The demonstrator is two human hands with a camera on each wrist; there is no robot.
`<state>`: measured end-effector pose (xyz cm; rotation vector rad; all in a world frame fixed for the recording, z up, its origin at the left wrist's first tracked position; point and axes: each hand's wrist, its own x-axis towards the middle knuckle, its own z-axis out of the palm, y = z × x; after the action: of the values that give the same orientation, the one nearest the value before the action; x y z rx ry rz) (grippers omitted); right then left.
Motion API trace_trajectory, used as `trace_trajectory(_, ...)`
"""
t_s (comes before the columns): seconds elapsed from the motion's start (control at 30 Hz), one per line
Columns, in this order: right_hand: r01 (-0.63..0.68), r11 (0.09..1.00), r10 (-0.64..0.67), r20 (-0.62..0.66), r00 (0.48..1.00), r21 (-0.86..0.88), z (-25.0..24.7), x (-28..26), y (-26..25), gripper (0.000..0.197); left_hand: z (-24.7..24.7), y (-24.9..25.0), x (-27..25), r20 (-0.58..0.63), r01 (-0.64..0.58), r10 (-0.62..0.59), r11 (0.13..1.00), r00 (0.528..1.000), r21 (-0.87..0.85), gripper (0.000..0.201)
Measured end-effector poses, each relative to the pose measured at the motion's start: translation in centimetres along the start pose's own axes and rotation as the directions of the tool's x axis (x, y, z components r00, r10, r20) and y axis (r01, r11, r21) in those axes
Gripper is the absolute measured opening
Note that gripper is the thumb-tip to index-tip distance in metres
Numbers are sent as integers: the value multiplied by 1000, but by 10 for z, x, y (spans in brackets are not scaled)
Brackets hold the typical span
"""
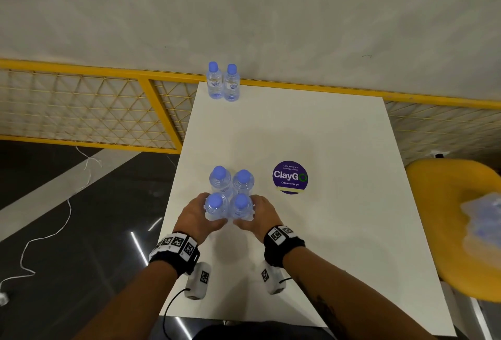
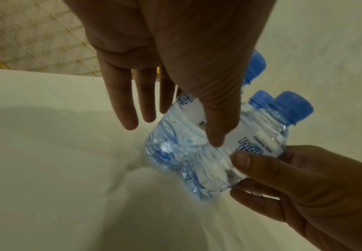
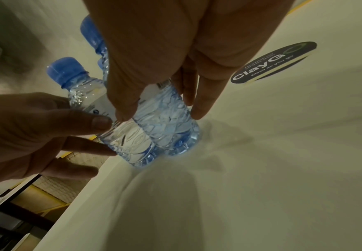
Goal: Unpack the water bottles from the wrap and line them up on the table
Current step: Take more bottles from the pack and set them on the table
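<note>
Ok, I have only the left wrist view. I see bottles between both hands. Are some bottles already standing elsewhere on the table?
Observer: Yes, two bottles stand side by side at the far edge of the table.
Operator: How many are in the group at the hands?
Observer: Four, in a square block; the left hand and right hand hold the near pair.
Operator: Anything else on the table?
Observer: A round purple sticker lies right of the block, apart from it.

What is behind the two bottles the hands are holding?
Two more blue-capped bottles stand directly behind the two held bottles; their lower parts are covered. Farther back, two bottles stand at the table's far edge.
</note>
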<state>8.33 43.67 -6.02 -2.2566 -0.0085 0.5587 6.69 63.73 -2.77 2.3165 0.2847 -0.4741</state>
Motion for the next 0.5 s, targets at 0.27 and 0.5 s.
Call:
trace_trajectory(0.27, -69, 997, 67, 50, 997, 38, -27, -33, 57, 78, 41, 1, -22, 280, 101, -224, 914, 934, 393, 52)
trace_trajectory(0.5, -207, 964, 230, -137, 963, 166, -120, -122, 164, 33, 143, 118, -26, 472, -269, 115, 924, 874, 273, 24)
